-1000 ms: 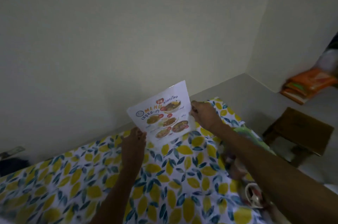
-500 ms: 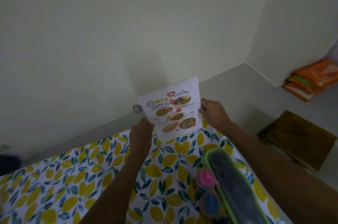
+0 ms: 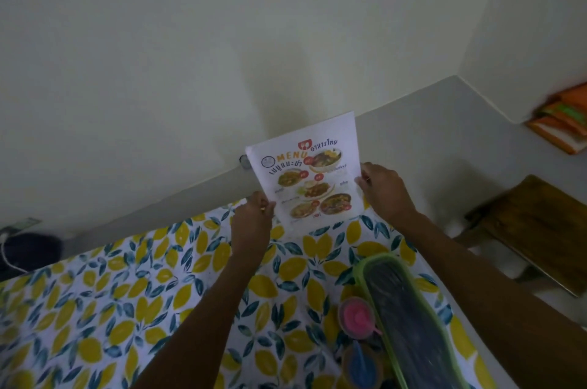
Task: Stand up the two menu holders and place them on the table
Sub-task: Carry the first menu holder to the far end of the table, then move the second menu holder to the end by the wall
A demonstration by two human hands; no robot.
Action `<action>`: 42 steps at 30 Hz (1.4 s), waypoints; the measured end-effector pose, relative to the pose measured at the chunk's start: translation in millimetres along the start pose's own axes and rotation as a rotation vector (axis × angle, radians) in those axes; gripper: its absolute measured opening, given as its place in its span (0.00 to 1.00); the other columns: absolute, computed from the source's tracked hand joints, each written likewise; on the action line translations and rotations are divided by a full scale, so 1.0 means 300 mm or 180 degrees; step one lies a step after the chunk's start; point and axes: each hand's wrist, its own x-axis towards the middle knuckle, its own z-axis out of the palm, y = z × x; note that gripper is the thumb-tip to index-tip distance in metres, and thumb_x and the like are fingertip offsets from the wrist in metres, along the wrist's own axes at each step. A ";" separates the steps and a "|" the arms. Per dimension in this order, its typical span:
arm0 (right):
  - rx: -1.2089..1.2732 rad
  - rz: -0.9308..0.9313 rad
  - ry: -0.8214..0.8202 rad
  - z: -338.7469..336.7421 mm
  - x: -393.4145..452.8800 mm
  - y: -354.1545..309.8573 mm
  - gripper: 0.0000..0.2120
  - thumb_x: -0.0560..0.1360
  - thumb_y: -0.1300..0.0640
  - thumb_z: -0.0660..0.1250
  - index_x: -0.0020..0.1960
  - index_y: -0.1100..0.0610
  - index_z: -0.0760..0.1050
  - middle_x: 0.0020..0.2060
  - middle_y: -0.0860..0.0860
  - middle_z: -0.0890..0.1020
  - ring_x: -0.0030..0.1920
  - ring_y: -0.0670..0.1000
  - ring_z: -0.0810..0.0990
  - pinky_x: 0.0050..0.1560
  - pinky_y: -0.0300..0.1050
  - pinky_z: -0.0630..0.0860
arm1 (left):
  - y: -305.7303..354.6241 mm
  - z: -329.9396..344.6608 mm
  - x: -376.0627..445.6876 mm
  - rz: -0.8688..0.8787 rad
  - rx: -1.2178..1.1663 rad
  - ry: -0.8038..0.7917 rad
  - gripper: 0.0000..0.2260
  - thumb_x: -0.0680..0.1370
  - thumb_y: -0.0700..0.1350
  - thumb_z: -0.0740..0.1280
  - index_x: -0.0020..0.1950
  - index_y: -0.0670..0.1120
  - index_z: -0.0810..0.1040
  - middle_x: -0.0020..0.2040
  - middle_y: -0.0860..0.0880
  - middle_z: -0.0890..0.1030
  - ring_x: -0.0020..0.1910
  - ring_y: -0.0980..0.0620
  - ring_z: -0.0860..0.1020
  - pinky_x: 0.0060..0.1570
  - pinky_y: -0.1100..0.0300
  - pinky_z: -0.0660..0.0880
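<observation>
One menu holder point(image 3: 309, 172) stands upright at the far edge of the table point(image 3: 127, 299), which wears a lemon-print cloth. Its white sheet shows "MENU" and pictures of dishes, facing me. My left hand point(image 3: 254, 217) pinches its lower left edge. My right hand point(image 3: 382, 188) grips its right edge at mid height. A second menu holder is not in view.
A long green-rimmed tray point(image 3: 409, 318) lies at the table's right, with a pink-lidded cup point(image 3: 357, 317) and a blue-lidded cup point(image 3: 362, 366) beside it. A wooden stool point(image 3: 540, 230) stands right of the table. Orange packets point(image 3: 562, 125) lie by the right wall. A dark object point(image 3: 28, 249) sits far left.
The menu holder has shifted right along the far edge and stands straighter, both hands still on it. The view tilted down, bringing the green tray and cups into sight.
</observation>
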 end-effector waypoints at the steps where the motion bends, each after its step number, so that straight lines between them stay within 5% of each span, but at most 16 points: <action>1: -0.0007 0.0003 0.0012 0.003 -0.002 0.001 0.09 0.77 0.56 0.65 0.43 0.61 0.71 0.36 0.60 0.79 0.36 0.59 0.78 0.36 0.49 0.73 | 0.002 0.001 -0.003 0.0013 0.0051 0.0004 0.09 0.79 0.51 0.66 0.49 0.45 0.77 0.43 0.45 0.85 0.40 0.45 0.82 0.37 0.47 0.80; 13: 0.0050 0.0267 -0.0097 -0.021 -0.047 -0.052 0.11 0.77 0.54 0.65 0.51 0.62 0.76 0.41 0.61 0.81 0.41 0.60 0.79 0.40 0.45 0.69 | -0.003 -0.022 0.003 0.0100 0.0349 -0.0460 0.11 0.81 0.52 0.61 0.55 0.45 0.73 0.50 0.44 0.83 0.48 0.41 0.81 0.42 0.51 0.76; 20: -0.0135 0.0504 -0.0232 -0.066 -0.162 -0.153 0.20 0.77 0.49 0.64 0.63 0.60 0.73 0.56 0.60 0.81 0.55 0.60 0.79 0.55 0.52 0.76 | -0.038 -0.122 -0.068 0.0430 0.0338 -0.0362 0.16 0.80 0.53 0.63 0.64 0.47 0.72 0.58 0.47 0.82 0.55 0.44 0.80 0.50 0.51 0.76; 26: -0.0595 0.0164 -0.0303 -0.091 -0.307 -0.414 0.21 0.78 0.51 0.62 0.67 0.59 0.70 0.59 0.59 0.78 0.60 0.61 0.77 0.58 0.56 0.77 | -0.155 -0.287 -0.216 0.0786 0.0757 -0.0396 0.22 0.80 0.58 0.59 0.69 0.48 0.71 0.63 0.46 0.78 0.60 0.44 0.78 0.59 0.48 0.71; 35: -0.1430 -0.0663 -0.0636 0.171 -0.684 -0.986 0.22 0.80 0.47 0.57 0.69 0.59 0.67 0.62 0.60 0.76 0.60 0.62 0.75 0.54 0.56 0.77 | -0.681 -0.623 -0.606 0.0815 0.1262 -0.0230 0.32 0.77 0.67 0.56 0.74 0.50 0.66 0.74 0.45 0.69 0.71 0.41 0.68 0.67 0.44 0.65; 42: -0.1494 -0.1284 -0.0902 0.542 -1.026 -1.441 0.25 0.79 0.43 0.55 0.71 0.57 0.66 0.65 0.58 0.76 0.61 0.60 0.76 0.58 0.56 0.76 | -1.225 -0.864 -0.977 0.0441 0.1295 0.0036 0.30 0.71 0.69 0.59 0.60 0.49 0.80 0.55 0.45 0.83 0.51 0.42 0.82 0.49 0.47 0.78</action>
